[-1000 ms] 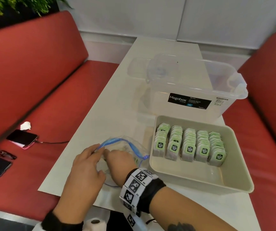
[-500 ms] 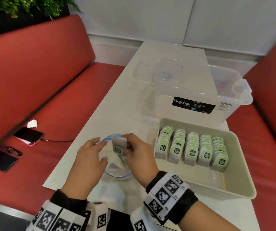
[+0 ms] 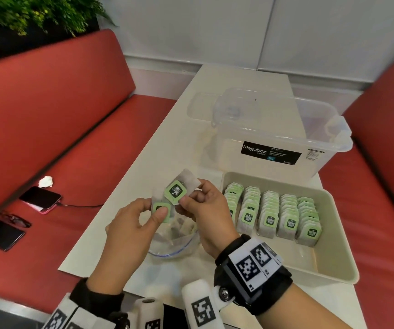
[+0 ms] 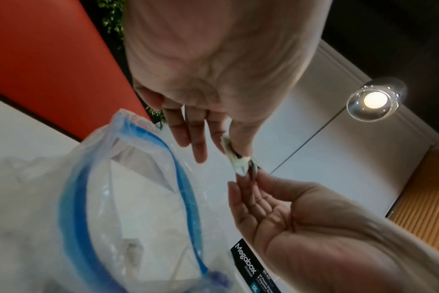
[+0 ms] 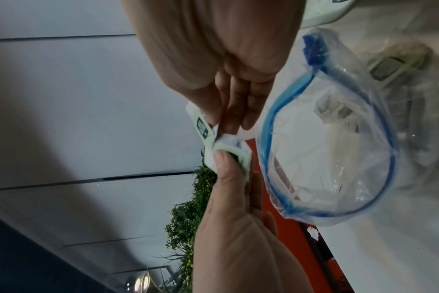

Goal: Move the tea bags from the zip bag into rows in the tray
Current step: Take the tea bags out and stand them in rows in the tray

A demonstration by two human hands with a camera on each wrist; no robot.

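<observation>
At the far left of the head view, two phones [image 3: 41, 198] lie on the red bench seat [image 3: 101, 167], one with a cable attached, with a crumpled white scrap [image 3: 46, 181] behind them. Left of centre, the left hand [image 3: 129, 231] is raised above the white counter [image 3: 167, 143]; its thumb and fingers [image 3: 160, 216] pinch one tea bag [image 3: 161, 210] at its green tag. Just right of it, the right hand [image 3: 205, 212] pinches a second tea bag [image 3: 181, 188] between thumb and fingers, the bag tilted, green tag facing the camera. The two bags touch or overlap at their edges. Directly below both hands the zip bag [image 3: 174, 241] sits open on the counter, blue zip rim spread wide, with more tea bags visible inside. At the right, the beige tray [image 3: 333, 264] holds five rows of upright tea bags [image 3: 269, 214] filling its far portion; the near portion of the tray floor is bare. Behind the tray stands a clear Megabox storage box [image 3: 286, 129].
</observation>
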